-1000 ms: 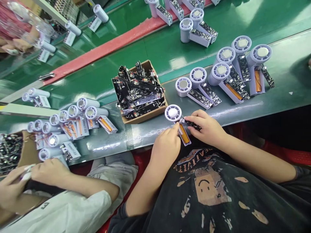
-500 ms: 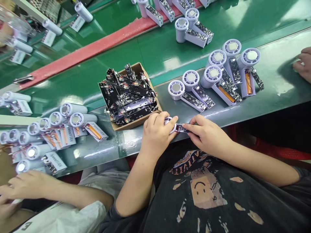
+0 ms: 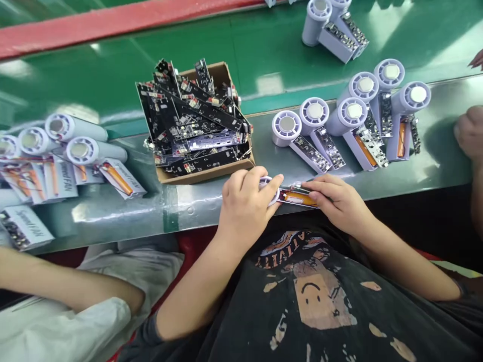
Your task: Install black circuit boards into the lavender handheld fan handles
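A green conveyor belt [image 3: 241, 70] edged by a red strip [image 3: 113, 22] is seen running behind a grey bench [image 3: 113, 216]. A cardboard box [image 3: 199, 176] heaped with black circuit boards [image 3: 192, 120] is set at 11 o'clock, just beside the left hand [image 3: 245, 201]. Pale fan bodies [image 3: 354, 113] are laid out at 2 o'clock, and more, among printed cards [image 3: 56, 178], at 9 o'clock. A co-worker's hand [image 3: 470, 133] is seen at 3 o'clock, and a white sleeve [image 3: 56, 327] at 8 o'clock. At 6 o'clock, a fan unit [image 3: 290, 197] is held low over the bench between both hands. Its round head [image 3: 268, 190] is gripped by the left hand's curled, nearly closed fingers. Its strip, bearing an orange battery [image 3: 301, 199], is pinched by the right hand [image 3: 337, 201], with the fingers laid along it.
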Available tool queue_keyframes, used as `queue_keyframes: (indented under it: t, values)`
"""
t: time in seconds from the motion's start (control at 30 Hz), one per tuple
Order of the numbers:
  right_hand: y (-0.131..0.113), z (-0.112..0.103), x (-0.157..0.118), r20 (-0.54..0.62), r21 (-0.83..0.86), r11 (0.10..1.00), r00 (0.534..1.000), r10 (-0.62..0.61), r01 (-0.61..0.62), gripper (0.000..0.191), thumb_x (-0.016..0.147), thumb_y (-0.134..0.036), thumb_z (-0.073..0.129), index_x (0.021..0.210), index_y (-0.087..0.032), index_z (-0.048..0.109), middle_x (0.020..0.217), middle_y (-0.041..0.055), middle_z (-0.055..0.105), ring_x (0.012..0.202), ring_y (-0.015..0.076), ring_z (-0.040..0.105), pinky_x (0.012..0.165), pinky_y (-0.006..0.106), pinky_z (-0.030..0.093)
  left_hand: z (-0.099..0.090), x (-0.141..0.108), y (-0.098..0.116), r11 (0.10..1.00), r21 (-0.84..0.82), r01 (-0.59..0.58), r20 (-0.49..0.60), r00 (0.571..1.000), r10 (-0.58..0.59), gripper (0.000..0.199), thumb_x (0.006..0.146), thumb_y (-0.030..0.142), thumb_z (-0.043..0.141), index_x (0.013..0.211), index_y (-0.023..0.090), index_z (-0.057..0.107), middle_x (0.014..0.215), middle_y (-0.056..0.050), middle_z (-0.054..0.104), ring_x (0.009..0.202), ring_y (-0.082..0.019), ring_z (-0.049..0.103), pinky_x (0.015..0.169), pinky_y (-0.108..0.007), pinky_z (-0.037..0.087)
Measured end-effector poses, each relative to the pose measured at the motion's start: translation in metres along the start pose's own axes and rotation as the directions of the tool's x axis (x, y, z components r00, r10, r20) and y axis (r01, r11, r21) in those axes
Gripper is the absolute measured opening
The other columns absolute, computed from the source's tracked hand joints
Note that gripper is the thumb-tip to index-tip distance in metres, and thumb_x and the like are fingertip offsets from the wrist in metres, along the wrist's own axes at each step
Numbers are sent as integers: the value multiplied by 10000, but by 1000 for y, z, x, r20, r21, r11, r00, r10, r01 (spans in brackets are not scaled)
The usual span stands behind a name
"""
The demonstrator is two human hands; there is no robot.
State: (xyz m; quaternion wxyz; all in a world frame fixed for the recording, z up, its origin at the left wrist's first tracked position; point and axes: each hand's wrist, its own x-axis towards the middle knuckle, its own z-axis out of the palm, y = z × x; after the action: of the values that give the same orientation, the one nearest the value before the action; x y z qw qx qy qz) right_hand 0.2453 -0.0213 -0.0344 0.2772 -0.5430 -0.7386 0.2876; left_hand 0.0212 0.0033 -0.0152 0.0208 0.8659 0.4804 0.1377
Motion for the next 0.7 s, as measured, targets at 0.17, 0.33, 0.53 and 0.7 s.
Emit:
queue_keyframes:
  t: [0.17,0.33,0.53,0.7]
  values:
    - [0,0,3,9,43,998,999,47,-47,270,966,-270,498,1082,-205,733,1000,79,728,913,199,684,823,361,570,-4,-3,-1,996,-90,15,14,1000,-14,478,814,237,721,1282,242,624,1260,-129,609,1107,-333,502,947,-511,442]
    - [-15,-7,10,-57,-12,1000,998,9,-10,191,899,-247,619,1052,-211,727,890,35,750,789,170,690,742,315,569,-15,1,1,937,-345,-50,-30,999,42,431,899,280,605,1319,194,560,1371,-122,583,1252,-301,499,1073,-486,389]
    - [-43,-17,33,-280,-10,967,928,-247,255,302,824,-264,724,1116,-238,652,900,27,689,797,175,641,711,328,541,-17,21,1,914,-397,-85,-90,995,53,192,937,277,538,1022,177,678,846,-45,703,812,-203,611,775,-350,464]
    - [-41,-8,29,-264,-60,930,893,-364,362,85,862,-205,641,944,-226,637,871,30,644,815,175,607,704,324,505,-22,8,1,901,-430,53,-148,981,-128,97,812,119,577,810,182,651,701,9,652,627,-129,579,597,-255,425]
